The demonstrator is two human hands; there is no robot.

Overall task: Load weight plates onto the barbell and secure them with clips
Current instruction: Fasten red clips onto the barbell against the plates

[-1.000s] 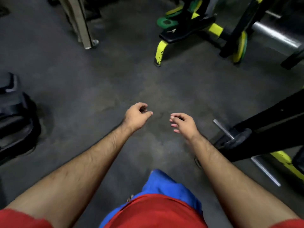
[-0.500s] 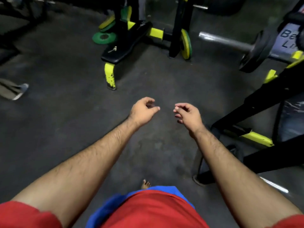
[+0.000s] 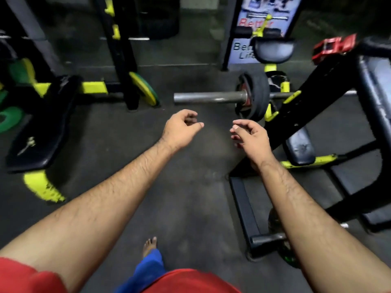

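A steel barbell [image 3: 208,97] lies across a black and yellow rack, its bare sleeve end pointing left. One black weight plate [image 3: 255,95] sits on the sleeve, close to the rack upright. My left hand [image 3: 182,129] hovers just below the sleeve end, fingers loosely curled, holding nothing. My right hand [image 3: 248,135] hangs below the plate, fingers also half curled and empty. A yellow and green plate [image 3: 146,89] leans upright against a black frame at the left. Green plates [image 3: 9,120] lie at the far left edge. No clip is visible.
A black padded bench [image 3: 42,123] with yellow legs stands at the left. The bench press frame [image 3: 330,98] and its black base bar [image 3: 243,208] fill the right side. A red object [image 3: 334,47] rests on the right frame. A banner [image 3: 260,24] stands behind. My bare foot [image 3: 149,246] is on grey floor.
The view has swung up and right, bringing the barbell and its plate from the upper right toward the centre. Both hands stay empty and have risen toward the sleeve.
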